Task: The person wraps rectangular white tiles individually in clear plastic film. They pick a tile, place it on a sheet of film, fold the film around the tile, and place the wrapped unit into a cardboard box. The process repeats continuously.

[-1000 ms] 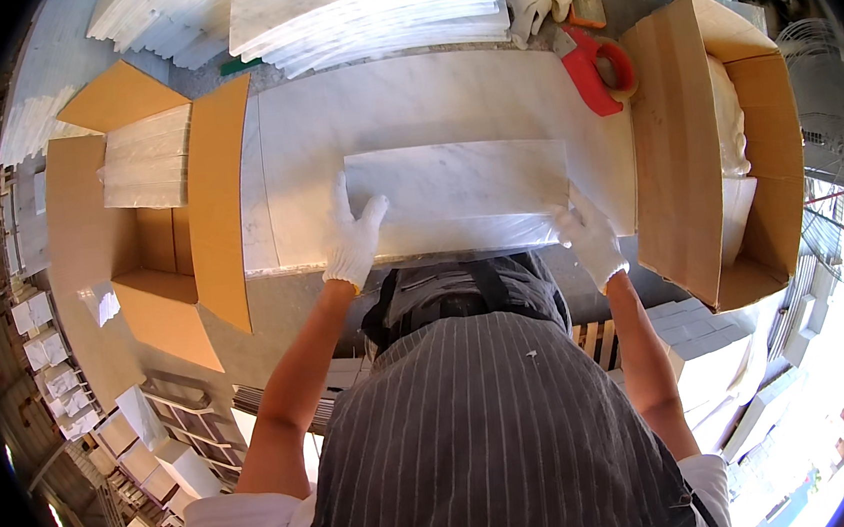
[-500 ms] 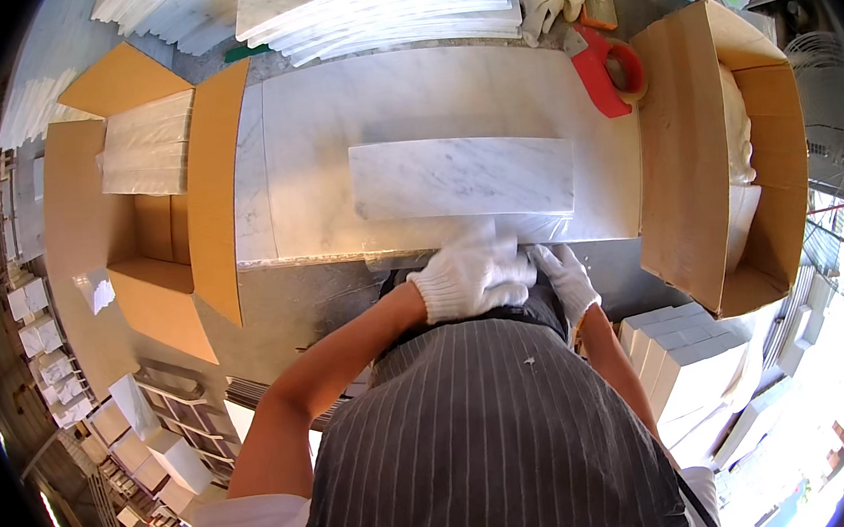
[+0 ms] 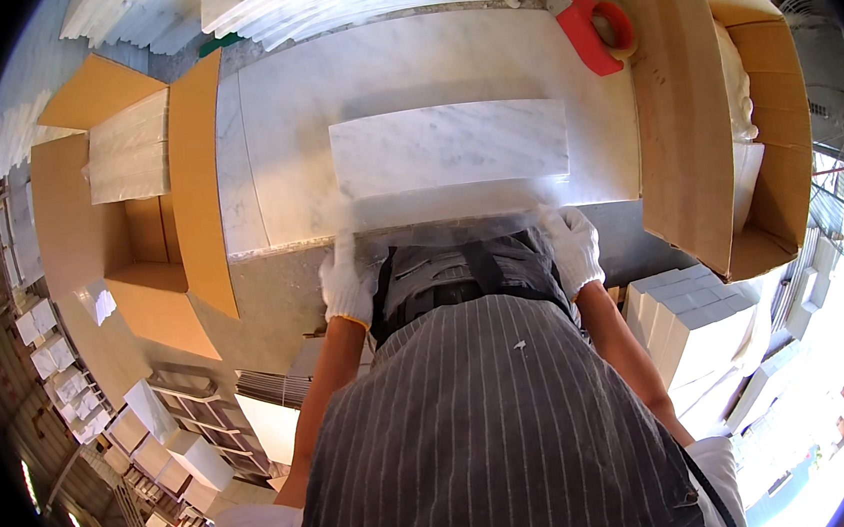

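Step in hand, as judged: a clear plastic sheet [image 3: 449, 223], drawn off the near edge of the worktop [image 3: 284, 175], is held stretched between both gloved hands.

Left hand [image 3: 347, 282]: closed on the sheet's left end, at the near edge.

Right hand [image 3: 575, 248]: closed on the sheet's right end, same edge.

Sheet: thin, see-through, slightly blurred; it hangs from the near edge down over the apron [image 3: 476, 419]; its far margin lies just beside the slab.

Slab [image 3: 449, 148]: white marble with grey veining, long rectangle, flat at the worktop's middle, untouched.

Next move, judged: would call for an even pull by both hands, keeping the film taut and square to the slab.

Also present: open carton [image 3: 730, 116] at the right edge; red tape dispenser [image 3: 594, 26] at the far right corner; carton [image 3: 134, 188] at the left edge.
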A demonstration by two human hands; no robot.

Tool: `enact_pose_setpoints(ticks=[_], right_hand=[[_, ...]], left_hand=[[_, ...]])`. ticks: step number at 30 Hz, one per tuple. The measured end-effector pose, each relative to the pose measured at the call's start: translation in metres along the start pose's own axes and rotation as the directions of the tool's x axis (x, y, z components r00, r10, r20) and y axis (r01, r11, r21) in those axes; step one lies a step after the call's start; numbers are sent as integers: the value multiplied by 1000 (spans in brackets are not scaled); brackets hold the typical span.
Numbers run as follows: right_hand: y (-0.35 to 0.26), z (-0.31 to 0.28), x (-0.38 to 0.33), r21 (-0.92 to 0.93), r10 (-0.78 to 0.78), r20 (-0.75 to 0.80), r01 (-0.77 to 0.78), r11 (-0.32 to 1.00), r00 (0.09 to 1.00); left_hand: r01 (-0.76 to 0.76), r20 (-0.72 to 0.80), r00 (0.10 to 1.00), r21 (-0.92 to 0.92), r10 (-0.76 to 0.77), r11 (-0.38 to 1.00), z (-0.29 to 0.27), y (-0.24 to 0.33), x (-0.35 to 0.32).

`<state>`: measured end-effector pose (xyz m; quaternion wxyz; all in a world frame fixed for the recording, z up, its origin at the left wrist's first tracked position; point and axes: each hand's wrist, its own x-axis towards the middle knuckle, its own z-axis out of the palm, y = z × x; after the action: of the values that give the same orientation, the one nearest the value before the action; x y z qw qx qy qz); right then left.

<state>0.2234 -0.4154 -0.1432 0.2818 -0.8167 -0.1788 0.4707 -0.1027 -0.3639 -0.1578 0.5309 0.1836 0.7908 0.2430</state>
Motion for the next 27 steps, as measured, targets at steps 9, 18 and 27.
enact_pose_setpoints(ticks=[9, 18, 27], right_hand=[[-4, 18, 2, 700, 32, 31, -45, 713, 999], [-24, -15, 12, 625, 42, 752, -733, 269, 657], [-41, -14, 17, 620, -419, 616, -82, 780, 667]], left_hand=[[247, 423, 891, -155, -162, 956, 14, 23, -16], [-175, 383, 883, -266, 271, 948, 1, 36, -9], [218, 764, 629, -350, 143, 911, 31, 87, -27]])
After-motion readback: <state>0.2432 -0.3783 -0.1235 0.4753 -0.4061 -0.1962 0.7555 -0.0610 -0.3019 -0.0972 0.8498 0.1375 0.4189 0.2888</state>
